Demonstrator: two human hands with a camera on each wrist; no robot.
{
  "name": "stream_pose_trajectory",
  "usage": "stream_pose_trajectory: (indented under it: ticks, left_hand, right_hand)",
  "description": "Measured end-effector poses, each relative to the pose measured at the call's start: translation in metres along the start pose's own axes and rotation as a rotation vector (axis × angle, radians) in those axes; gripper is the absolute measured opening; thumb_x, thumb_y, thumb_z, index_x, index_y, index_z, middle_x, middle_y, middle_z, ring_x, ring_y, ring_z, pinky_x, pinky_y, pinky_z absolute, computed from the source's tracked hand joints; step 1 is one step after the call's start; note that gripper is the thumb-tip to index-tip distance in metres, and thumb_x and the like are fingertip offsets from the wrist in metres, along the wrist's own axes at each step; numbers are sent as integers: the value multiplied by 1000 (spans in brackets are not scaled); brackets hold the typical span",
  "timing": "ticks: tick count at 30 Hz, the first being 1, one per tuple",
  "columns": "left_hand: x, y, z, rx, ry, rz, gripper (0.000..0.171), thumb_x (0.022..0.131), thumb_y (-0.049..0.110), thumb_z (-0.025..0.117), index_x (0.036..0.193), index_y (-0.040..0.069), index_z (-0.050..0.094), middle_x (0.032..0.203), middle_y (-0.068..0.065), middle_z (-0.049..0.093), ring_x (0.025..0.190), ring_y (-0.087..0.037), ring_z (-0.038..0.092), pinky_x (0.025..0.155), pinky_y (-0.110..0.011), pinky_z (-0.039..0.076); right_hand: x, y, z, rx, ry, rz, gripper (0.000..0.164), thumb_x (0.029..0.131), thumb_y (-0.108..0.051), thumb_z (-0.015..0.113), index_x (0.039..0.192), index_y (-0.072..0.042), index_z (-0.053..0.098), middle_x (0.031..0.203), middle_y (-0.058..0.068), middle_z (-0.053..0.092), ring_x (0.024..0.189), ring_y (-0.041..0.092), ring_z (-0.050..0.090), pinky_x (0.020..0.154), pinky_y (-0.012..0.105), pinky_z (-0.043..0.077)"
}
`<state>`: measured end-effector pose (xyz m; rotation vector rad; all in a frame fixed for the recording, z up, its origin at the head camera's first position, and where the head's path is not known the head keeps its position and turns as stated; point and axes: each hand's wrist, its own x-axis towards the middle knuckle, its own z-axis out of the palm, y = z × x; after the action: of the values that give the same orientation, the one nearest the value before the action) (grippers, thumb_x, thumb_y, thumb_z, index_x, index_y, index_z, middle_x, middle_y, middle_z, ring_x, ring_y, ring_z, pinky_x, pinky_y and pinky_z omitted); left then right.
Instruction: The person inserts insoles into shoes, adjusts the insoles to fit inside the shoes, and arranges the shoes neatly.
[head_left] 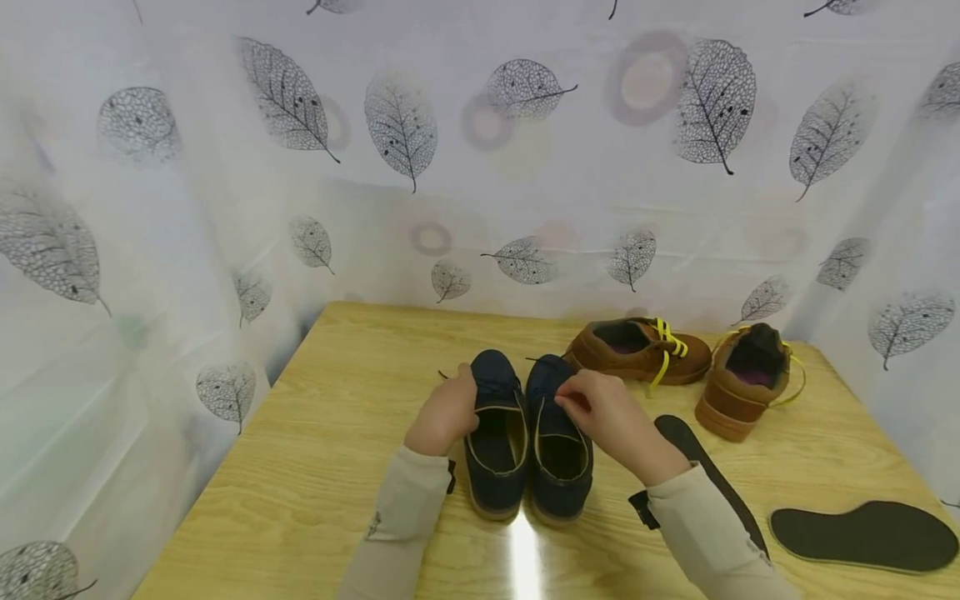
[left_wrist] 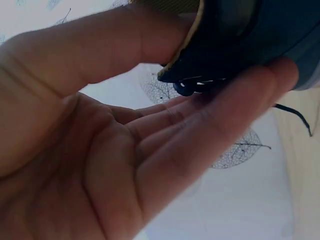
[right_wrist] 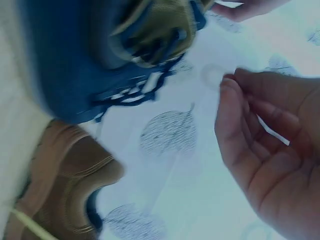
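Observation:
Two dark navy lace-up shoes stand side by side on the table, toes away from me. My left hand (head_left: 444,412) grips the left shoe (head_left: 493,492); in the left wrist view the thumb is at the collar opening and the fingers lie along the laced upper (left_wrist: 290,40). My right hand (head_left: 611,417) is over the right shoe (head_left: 561,498), thumb and fingertips together. In the right wrist view that hand (right_wrist: 270,150) appears apart from the navy shoe (right_wrist: 60,60) and its laces (right_wrist: 135,92), with nothing visible between the fingertips.
A brown shoe (head_left: 686,367) with yellow laces lies at the back right, and another brown shoe (head_left: 731,408) is to its right. Two black insoles lie on the right: one (head_left: 682,437) partly under my right forearm, one (head_left: 862,537) near the edge. A leaf-print curtain (head_left: 510,200) hangs behind.

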<state>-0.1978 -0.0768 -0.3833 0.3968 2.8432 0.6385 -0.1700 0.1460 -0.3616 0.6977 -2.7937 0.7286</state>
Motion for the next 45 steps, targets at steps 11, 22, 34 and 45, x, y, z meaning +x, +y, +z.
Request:
stream_pose_trajectory:
  ticks: [11, 22, 34, 45]
  left_hand:
    - [2, 2, -1, -47, 21, 25, 66, 87, -11, 55, 145, -11, 24, 56, -8, 48, 42, -12, 32, 42, -23, 25]
    - [-17, 29, -2, 242, 249, 325, 39, 82, 20, 78, 110, 4, 57, 100, -9, 55, 88, -26, 55, 74, -35, 49]
    - [6, 49, 20, 483, 94, 543, 20, 84, 30, 76, 92, 14, 66, 86, 3, 50, 81, -13, 48, 82, -25, 44]
    - [18, 62, 45, 790, 341, 574, 7, 93, 23, 65, 89, 17, 67, 88, 1, 56, 78, -13, 52, 68, -20, 45]
  right_hand:
    - [-17, 23, 15, -118, -18, -140, 9, 79, -2, 77, 82, -7, 71, 79, -3, 51, 68, 8, 51, 61, 24, 47]
    - [-7, 16, 40, -524, 8, -291, 27, 67, -21, 88, 78, -9, 67, 83, 2, 47, 75, 20, 42, 66, 34, 37]
    - [-12, 30, 51, -488, 171, -382, 20, 71, -5, 81, 70, -7, 61, 84, 5, 50, 71, 20, 42, 63, 32, 37]
    - [-18, 46, 52, -368, 325, -473, 19, 71, -1, 81, 83, -2, 65, 82, 7, 57, 70, 21, 51, 63, 33, 46]
